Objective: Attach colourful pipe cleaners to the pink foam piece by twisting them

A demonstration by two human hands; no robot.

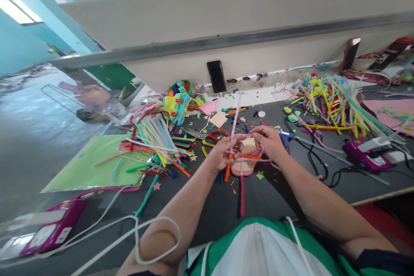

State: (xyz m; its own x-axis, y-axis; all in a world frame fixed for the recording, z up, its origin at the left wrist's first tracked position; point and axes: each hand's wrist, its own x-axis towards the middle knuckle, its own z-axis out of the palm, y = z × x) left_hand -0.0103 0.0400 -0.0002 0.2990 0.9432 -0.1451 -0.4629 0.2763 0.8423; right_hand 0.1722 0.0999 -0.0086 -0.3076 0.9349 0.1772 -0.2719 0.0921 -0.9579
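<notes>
A red strip [242,196] runs toward the wearer from the pink-edged piece [242,167], above the dark surface [213,211]. At the piece's left, the left hand [223,154] has its fingers closed around a lilac stem [237,114], hiding some of that edge. Over its far right part, the right hand [269,141] has fingertips drawn together; I cannot tell what they pinch. A blue glue gun [286,141] lies right of the piece; beyond it, a phone [216,76] leans on a panel [174,69]. Far right, a bottle's [390,54] label is too small to read.
</notes>
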